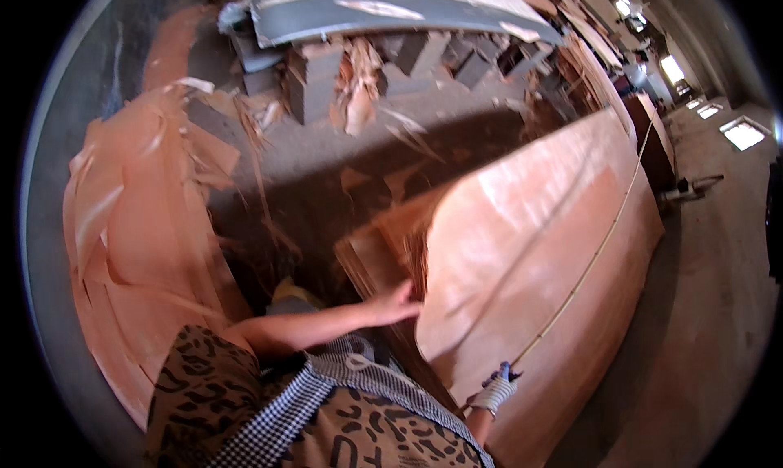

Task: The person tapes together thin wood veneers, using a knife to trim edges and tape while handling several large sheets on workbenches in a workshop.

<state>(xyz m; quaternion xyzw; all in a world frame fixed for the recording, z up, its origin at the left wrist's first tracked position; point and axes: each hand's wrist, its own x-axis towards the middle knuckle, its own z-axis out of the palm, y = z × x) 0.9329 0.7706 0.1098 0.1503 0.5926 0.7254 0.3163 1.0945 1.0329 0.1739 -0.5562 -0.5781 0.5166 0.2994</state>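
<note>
Head view: the work in hand looks like handling thin wood sheets, the step being to take or settle the edge of the top sheet (542, 272), which lies on a stack at the right of the frame. At lower centre, the bare left hand (395, 303) has its fingers reaching out to that sheet's left edge; I cannot tell whether they pinch it. Low and right of centre, the gloved right hand (495, 389) is closed around the lower end of a thin stick (572, 292), which slants across the sheet toward the upper right. A second pile (163, 223), with torn, curling layers, fills the left. A next move would call for a sure hold on one edge only, the stick kept steady, lest the sheet split.
</note>
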